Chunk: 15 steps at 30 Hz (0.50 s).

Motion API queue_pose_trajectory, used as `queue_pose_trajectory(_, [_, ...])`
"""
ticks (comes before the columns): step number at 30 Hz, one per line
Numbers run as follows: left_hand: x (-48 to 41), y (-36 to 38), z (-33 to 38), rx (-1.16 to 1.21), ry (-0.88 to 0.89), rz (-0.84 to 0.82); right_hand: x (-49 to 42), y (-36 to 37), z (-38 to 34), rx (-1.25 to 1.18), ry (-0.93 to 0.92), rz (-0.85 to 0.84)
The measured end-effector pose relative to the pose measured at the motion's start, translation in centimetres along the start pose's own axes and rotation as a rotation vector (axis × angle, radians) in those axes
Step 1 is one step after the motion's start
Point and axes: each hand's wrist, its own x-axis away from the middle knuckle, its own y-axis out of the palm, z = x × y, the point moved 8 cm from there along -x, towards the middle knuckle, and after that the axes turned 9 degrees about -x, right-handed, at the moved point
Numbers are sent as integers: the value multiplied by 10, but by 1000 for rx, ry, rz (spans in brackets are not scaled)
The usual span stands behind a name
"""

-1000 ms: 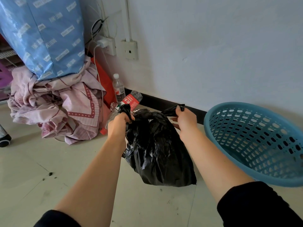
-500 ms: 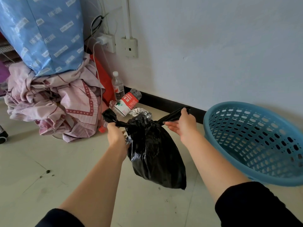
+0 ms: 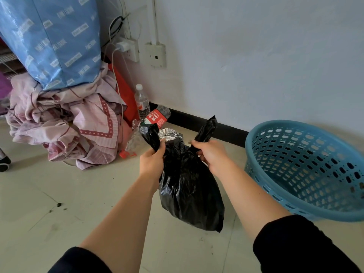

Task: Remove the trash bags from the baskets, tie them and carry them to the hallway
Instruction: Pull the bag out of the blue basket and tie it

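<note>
Only readable writing: the crushed bottle (image 3: 157, 118) by the wall has a red label that looks like NONGFU plus white Chinese characters. The print on the big blue bag (image 3: 55, 40) is too blurry to read. Left hand (image 3: 152, 161) and right hand (image 3: 211, 154) are each fisted tight round a twisted ear of the black trash bag (image 3: 189, 190), which hangs between the forearms over the floor (image 3: 59, 194). The blue basket (image 3: 275, 174) sits tilted just right of it. An upright water bottle (image 3: 141, 103), foil (image 3: 169, 133) and a pink cloth pile (image 3: 69, 123) lie behind.
</note>
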Motion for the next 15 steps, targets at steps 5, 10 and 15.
queue_pose_trajectory(5, [-7, -11, -9, -29, -27, 167, 2, 10, -6, -312, 48, -42])
queue_pose_trajectory(10, [-7, -22, -11, -79, -28, 338, 1, 9, -6, -328, 39, 16])
queue_pose_trajectory(15, [-5, -27, -13, -167, -32, 404, -6, -21, 2, -437, 42, 232])
